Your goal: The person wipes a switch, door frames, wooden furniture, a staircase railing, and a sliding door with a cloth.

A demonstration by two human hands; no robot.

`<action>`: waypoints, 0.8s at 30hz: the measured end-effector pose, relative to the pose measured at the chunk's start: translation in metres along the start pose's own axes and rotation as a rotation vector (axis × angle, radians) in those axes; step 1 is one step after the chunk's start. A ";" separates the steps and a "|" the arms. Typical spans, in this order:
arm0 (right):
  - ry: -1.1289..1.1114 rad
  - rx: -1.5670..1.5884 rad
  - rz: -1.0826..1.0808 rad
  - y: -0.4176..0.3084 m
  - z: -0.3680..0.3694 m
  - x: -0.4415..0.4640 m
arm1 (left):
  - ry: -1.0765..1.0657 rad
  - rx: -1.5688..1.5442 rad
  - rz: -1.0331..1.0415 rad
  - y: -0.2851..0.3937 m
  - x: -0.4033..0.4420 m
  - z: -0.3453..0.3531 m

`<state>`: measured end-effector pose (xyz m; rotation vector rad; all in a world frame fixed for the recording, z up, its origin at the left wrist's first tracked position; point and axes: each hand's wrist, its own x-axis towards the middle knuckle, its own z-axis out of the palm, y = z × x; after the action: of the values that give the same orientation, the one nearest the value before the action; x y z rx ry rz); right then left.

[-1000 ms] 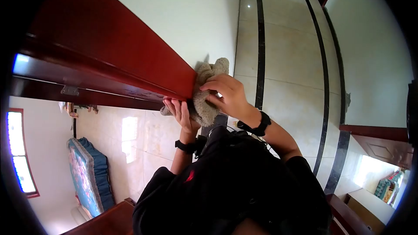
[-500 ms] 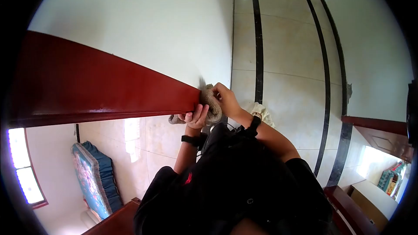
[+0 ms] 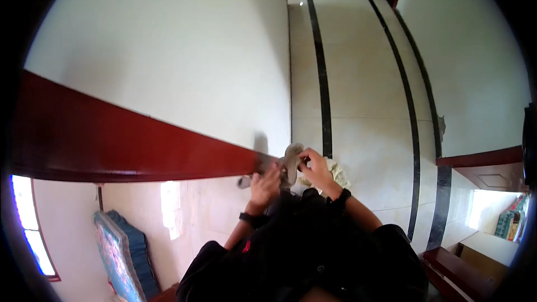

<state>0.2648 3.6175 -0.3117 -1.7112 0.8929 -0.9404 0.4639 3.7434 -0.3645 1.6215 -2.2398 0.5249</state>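
Note:
A grey-brown cloth [image 3: 292, 163] is bunched at the near end of a dark red wooden door frame [image 3: 145, 148]. My right hand [image 3: 318, 172] pinches the cloth from its right side, with fingers curled. On the other side, my left hand [image 3: 264, 189] has its fingers pressed over the cloth, close to the end of the frame; they are slightly blurred. A rolled end of the cloth sticks out left of that hand. Both wrists wear black bands.
A white wall [image 3: 179, 50] rises beyond the frame. Right of it runs a tiled corridor floor [image 3: 363, 89] with black stripes. Crumpled cream fabric [image 3: 339, 174] lies below my right hand. A mattress [image 3: 117, 251] stands at lower left, and a red-brown cabinet [image 3: 456, 271] at lower right.
The view has tilted up, so the frame and hands appear lower. The cloth and both hands have shifted slightly right in the picture, and my left fingers look straighter.

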 end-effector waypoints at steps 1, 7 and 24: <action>0.040 -0.015 -0.041 -0.005 -0.008 0.000 | -0.063 -0.179 -0.066 0.010 0.024 -0.013; 0.253 -0.024 -0.032 -0.028 -0.070 -0.013 | -0.452 -0.813 -0.353 0.044 0.111 -0.009; 0.399 -0.496 -0.229 -0.050 -0.173 0.034 | -0.495 -1.785 -0.078 0.086 0.307 0.062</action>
<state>0.1337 3.5343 -0.2147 -2.1162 1.2911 -1.3246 0.2869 3.4835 -0.2851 0.7211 -1.6099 -1.5905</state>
